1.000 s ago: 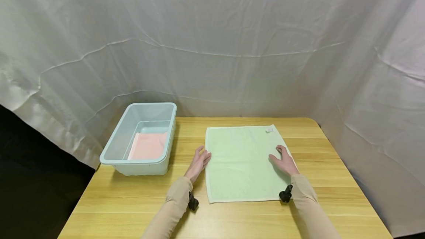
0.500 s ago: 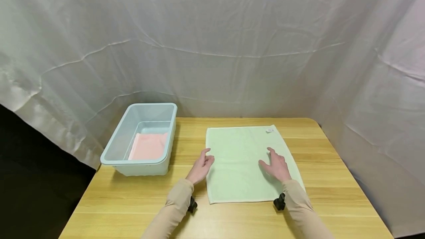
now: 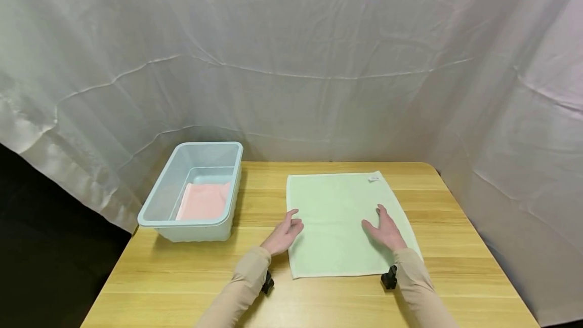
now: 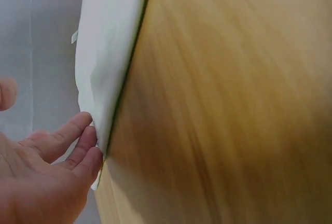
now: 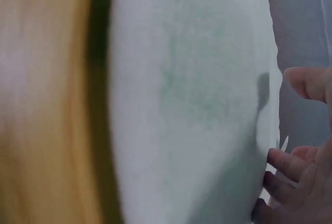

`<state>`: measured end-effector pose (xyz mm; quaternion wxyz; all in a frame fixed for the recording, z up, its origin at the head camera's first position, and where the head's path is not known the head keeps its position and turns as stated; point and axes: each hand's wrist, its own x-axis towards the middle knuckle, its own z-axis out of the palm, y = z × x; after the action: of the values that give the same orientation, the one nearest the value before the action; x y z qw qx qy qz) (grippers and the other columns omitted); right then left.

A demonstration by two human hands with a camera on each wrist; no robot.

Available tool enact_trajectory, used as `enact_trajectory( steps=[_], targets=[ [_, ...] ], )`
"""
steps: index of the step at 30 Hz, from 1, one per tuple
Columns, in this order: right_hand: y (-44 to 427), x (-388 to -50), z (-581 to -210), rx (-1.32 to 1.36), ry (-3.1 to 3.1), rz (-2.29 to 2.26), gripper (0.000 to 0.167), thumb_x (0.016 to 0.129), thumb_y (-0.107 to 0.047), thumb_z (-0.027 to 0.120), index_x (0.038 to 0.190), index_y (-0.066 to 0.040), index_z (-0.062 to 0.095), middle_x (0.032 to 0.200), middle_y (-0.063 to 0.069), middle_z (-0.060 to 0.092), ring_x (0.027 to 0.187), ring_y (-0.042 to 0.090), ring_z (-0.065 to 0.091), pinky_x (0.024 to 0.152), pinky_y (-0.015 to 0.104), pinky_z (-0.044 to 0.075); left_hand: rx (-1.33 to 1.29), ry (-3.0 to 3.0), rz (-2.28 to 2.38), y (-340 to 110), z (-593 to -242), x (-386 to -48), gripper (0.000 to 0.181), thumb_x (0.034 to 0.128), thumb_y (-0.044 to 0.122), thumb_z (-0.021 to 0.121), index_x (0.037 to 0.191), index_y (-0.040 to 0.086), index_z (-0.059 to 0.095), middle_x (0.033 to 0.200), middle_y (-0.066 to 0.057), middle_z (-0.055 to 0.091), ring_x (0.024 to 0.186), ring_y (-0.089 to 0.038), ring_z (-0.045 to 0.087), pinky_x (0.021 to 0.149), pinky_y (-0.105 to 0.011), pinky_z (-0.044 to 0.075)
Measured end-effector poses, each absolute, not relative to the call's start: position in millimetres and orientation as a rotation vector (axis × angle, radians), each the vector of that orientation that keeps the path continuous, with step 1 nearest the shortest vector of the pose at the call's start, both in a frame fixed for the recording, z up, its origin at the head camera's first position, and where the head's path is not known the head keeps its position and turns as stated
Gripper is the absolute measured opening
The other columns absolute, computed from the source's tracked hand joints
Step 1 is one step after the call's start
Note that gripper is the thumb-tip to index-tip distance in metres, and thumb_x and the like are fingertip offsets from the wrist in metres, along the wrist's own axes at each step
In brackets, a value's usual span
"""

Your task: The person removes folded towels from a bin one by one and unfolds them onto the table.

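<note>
A pale green towel (image 3: 337, 237) lies flat on the table, a small white tag at its far right corner. My left hand (image 3: 284, 233) is at the towel's left edge. In the left wrist view, its fingertips (image 4: 89, 156) touch that edge, with the thumb held apart. My right hand (image 3: 386, 229) is over the towel's right part, thumb spread from the fingers. In the right wrist view the fingers (image 5: 282, 164) reach the towel's surface; whether they press on it I cannot tell. Neither hand grips anything.
A light blue plastic basin (image 3: 193, 222) stands on the table's left side, with a folded pink towel (image 3: 205, 200) inside. Grey-white curtains (image 3: 291, 65) hang behind and beside the wooden table (image 3: 182, 287).
The right hand first moved left over the towel, then slightly back right. The left hand has moved a little right and nearer, and the towel has shifted slightly right.
</note>
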<state>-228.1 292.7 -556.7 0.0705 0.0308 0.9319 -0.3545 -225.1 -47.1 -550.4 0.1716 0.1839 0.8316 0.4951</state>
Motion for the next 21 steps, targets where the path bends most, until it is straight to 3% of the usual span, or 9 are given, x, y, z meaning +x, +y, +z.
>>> enact_trajectory(
  steps=[11,21],
  targets=[
    [330.4,-231.6,-558.1,0.163,2.734,-1.113,0.098,0.102,-0.051,0.048,0.157,0.000,-0.015,0.166,0.026,0.014,0.148,0.055,0.018,0.122,0.066,0.020,0.566,2.338,1.372,-22.0,-550.5,-233.2,0.058,0.1103,0.030,0.035,0.159,0.006,0.015,0.156,-0.022,0.042,0.142,-0.043,0.044,0.117,-0.058,0.037],
    [359.6,-235.1,-558.2,0.212,2.695,-1.174,0.102,0.101,-0.056,0.046,0.157,-0.002,-0.020,0.167,0.025,0.011,0.149,0.056,0.008,0.121,0.070,0.015,0.623,2.357,1.320,-0.1,-548.9,-238.6,0.059,0.1095,0.029,0.039,0.158,0.005,0.017,0.157,-0.021,0.043,0.141,-0.042,0.046,0.119,-0.054,0.037]
  ],
)
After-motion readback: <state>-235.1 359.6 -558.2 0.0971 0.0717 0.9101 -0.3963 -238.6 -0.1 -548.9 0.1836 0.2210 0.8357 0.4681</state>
